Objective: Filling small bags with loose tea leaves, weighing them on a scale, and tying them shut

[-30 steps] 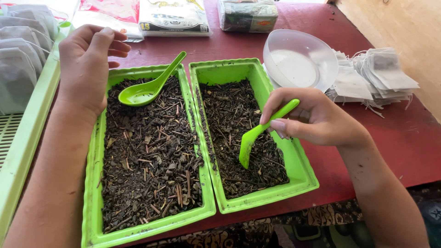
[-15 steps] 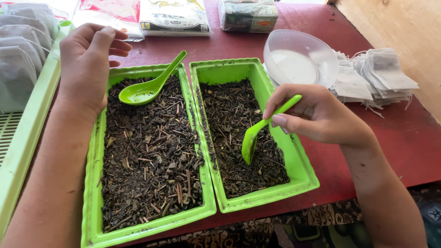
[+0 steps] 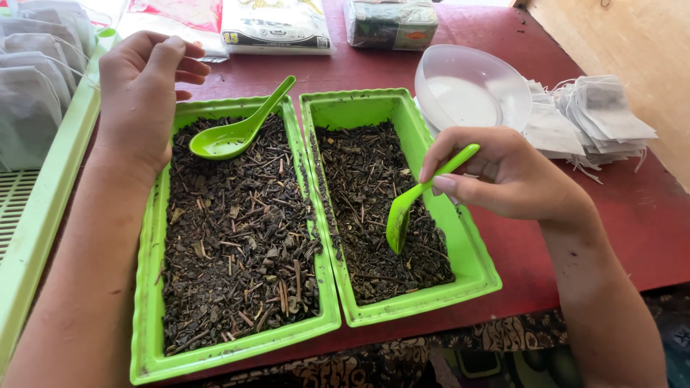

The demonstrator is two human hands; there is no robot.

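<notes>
My right hand (image 3: 514, 176) grips a green plastic spoon (image 3: 406, 205) by its handle, bowl tilted down into the dark loose tea in the right green tray (image 3: 474, 266). My left hand (image 3: 140, 93) rests at the far left corner of the left green tray (image 3: 147, 316), fingers loosely curled and holding nothing. A second green spoon (image 3: 233, 133) lies on the tea at the far end of that left tray, its handle over the rim between the trays.
A clear plastic bowl (image 3: 471, 90) stands behind the right tray, with a pile of empty white tea bags (image 3: 596, 115) to its right. More filled bags (image 3: 32, 86) lie in a long green tray (image 3: 43, 215) at the left. Packets (image 3: 277, 25) line the red table's (image 3: 632, 208) far edge.
My right hand has lifted slightly and drawn to the right, raising the spoon's handle while its bowl stays in the tea. The left hand has not moved.
</notes>
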